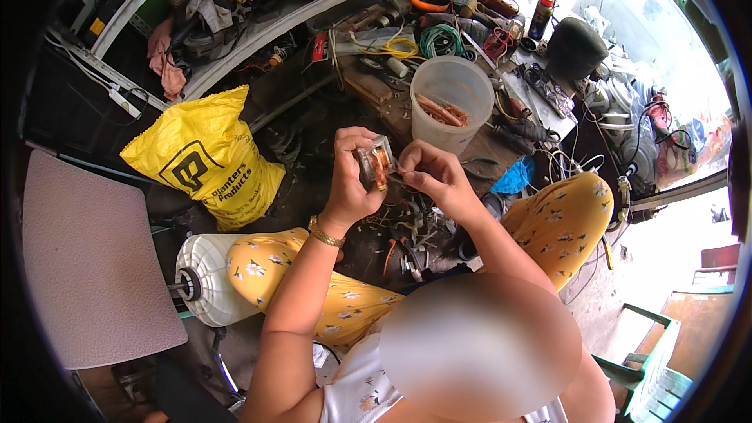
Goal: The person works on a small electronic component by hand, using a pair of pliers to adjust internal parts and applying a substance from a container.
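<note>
In front of me, my left hand (350, 180) is wrapped around a small, squarish copper-wound metal core (381, 163), held up above my lap. Copper winding shows across its middle, with grey metal around it. My right hand (439, 176) pinches at the core's right edge, thumb and fingertips together. Whatever lies between those fingertips is too small to make out. Just beyond the right hand stands a translucent plastic bucket (423, 121) with copper-coloured pieces (446, 110) in the bottom.
A yellow sack (207, 157) stands at the left. Pliers (479, 160) lie right of my right hand; scraps and orange-handled pliers (389, 254) are on the ground below. Cables, tools and a dark rounded object (576, 47) crowd the bench behind. A white container (211, 278) sits by my left knee.
</note>
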Action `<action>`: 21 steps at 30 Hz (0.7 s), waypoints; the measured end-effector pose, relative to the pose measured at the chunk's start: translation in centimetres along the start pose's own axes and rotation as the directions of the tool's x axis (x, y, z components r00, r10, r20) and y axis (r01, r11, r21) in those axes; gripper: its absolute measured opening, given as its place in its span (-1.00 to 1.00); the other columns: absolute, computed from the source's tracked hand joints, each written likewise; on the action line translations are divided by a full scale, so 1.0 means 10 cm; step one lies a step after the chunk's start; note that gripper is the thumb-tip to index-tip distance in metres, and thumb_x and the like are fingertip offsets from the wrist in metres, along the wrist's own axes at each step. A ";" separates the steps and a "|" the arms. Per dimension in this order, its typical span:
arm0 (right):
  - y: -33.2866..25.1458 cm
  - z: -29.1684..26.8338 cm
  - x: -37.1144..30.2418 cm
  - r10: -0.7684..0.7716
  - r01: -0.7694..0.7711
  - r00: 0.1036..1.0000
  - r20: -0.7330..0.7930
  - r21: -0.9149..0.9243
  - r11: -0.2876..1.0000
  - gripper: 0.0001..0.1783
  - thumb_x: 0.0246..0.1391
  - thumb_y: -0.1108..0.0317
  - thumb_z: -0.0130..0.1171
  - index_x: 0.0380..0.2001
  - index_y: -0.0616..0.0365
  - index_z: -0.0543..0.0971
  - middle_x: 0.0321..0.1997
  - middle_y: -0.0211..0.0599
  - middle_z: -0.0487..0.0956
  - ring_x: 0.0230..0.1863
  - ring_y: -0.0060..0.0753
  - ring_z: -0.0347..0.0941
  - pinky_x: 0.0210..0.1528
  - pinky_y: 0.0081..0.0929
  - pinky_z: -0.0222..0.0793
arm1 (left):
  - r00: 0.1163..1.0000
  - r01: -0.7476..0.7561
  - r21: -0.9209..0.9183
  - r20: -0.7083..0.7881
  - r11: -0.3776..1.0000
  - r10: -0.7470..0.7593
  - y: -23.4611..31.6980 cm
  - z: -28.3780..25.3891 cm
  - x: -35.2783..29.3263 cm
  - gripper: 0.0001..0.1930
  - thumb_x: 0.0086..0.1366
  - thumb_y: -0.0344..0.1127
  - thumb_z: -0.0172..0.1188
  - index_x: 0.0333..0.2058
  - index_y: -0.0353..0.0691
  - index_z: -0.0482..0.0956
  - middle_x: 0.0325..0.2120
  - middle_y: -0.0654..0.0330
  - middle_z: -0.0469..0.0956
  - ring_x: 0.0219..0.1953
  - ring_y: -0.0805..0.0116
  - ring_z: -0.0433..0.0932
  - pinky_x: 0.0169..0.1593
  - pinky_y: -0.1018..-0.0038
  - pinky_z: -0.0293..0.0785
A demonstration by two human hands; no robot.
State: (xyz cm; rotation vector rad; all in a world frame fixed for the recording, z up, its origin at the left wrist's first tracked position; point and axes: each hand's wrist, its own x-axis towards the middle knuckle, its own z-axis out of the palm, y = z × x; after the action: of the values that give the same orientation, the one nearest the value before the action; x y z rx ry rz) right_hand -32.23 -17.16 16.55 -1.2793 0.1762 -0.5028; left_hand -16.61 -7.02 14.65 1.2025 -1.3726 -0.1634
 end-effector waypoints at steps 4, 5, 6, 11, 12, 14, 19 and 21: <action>-0.01 0.00 0.13 -0.164 0.161 0.986 0.029 -0.406 0.900 -0.87 0.15 0.42 0.21 -0.32 0.24 0.49 -0.45 -0.54 0.44 -0.42 -0.71 0.28 -0.38 -0.67 0.21 | 1.000 0.012 0.012 0.016 1.000 -0.012 -0.01 -0.01 -0.02 -0.35 -0.19 -0.58 0.16 -0.03 -0.16 0.19 -0.07 0.06 0.23 -0.02 0.22 0.31 0.11 0.35 0.28; -0.05 0.00 0.13 -0.145 0.130 0.989 -0.013 -0.360 0.924 -0.88 0.15 0.43 0.21 -0.32 0.25 0.50 -0.45 -0.53 0.46 -0.43 -0.72 0.28 -0.39 -0.68 0.21 | 0.999 0.026 0.010 0.020 1.000 -0.026 -0.01 -0.01 -0.02 -0.36 -0.19 -0.57 0.15 -0.03 -0.17 0.20 -0.07 0.05 0.24 -0.02 0.22 0.31 0.12 0.34 0.28; -0.13 0.02 0.13 -0.121 0.099 0.991 -0.054 -0.311 0.945 -0.88 0.16 0.43 0.20 -0.32 0.26 0.51 -0.45 -0.53 0.47 -0.44 -0.72 0.29 -0.41 -0.69 0.22 | 0.999 0.035 -0.004 0.027 0.999 -0.035 0.00 -0.02 -0.02 -0.36 -0.19 -0.58 0.16 -0.03 -0.17 0.20 -0.06 0.06 0.23 0.00 0.22 0.31 0.13 0.34 0.28; -0.21 0.08 0.15 -0.031 0.030 0.986 -0.161 -0.009 1.000 -0.91 0.18 0.48 0.18 -0.33 0.30 0.52 -0.43 -0.49 0.52 -0.45 -0.71 0.37 -0.43 -0.71 0.30 | 0.998 0.039 -0.025 0.051 0.999 -0.038 0.02 -0.06 0.00 -0.36 -0.20 -0.57 0.18 -0.03 -0.19 0.23 -0.05 0.08 0.22 0.04 0.22 0.31 0.18 0.37 0.26; -0.22 0.10 0.15 -0.070 0.060 0.983 -0.173 -0.063 0.996 -0.91 0.16 0.49 0.19 -0.33 0.30 0.52 -0.42 -0.48 0.53 -0.45 -0.69 0.38 -0.41 -0.69 0.32 | 0.997 0.053 -0.039 0.055 0.998 -0.051 0.02 -0.06 0.00 -0.36 -0.19 -0.57 0.18 -0.03 -0.19 0.23 -0.05 0.08 0.22 0.04 0.23 0.31 0.18 0.37 0.27; -0.24 0.14 0.16 -0.148 0.116 0.971 -0.188 -0.172 0.978 -0.91 0.13 0.51 0.21 -0.33 0.30 0.52 -0.42 -0.47 0.53 -0.43 -0.64 0.40 -0.37 -0.64 0.36 | 0.995 0.081 -0.067 0.063 0.994 -0.077 0.04 -0.05 0.01 -0.36 -0.18 -0.56 0.17 -0.02 -0.20 0.24 -0.04 0.09 0.22 0.05 0.24 0.30 0.17 0.38 0.27; -0.19 0.10 0.23 -0.388 0.323 0.921 0.017 -0.590 0.740 -0.91 0.06 0.57 0.23 -0.36 0.30 0.52 -0.38 -0.41 0.55 -0.33 -0.59 0.43 -0.24 -0.56 0.39 | 0.990 0.140 -0.149 0.047 0.979 -0.134 0.05 -0.03 -0.01 -0.38 -0.16 -0.52 0.17 -0.02 -0.22 0.25 -0.05 0.11 0.23 0.05 0.28 0.31 0.14 0.41 0.30; -0.14 0.07 0.23 -0.384 0.323 0.923 -0.001 -0.535 0.780 -0.92 0.07 0.58 0.22 -0.36 0.30 0.51 -0.37 -0.40 0.55 -0.31 -0.60 0.43 -0.22 -0.56 0.39 | 0.992 0.118 -0.115 0.047 0.986 -0.113 0.05 -0.05 0.02 -0.40 -0.16 -0.51 0.17 -0.03 -0.22 0.26 -0.06 0.12 0.23 0.05 0.28 0.31 0.13 0.42 0.31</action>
State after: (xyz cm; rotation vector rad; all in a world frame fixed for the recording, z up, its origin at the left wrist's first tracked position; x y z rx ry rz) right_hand -30.28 -17.88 18.42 -1.8449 0.1720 -0.8962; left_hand -16.42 -6.72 15.27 1.1852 -1.3106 -0.3478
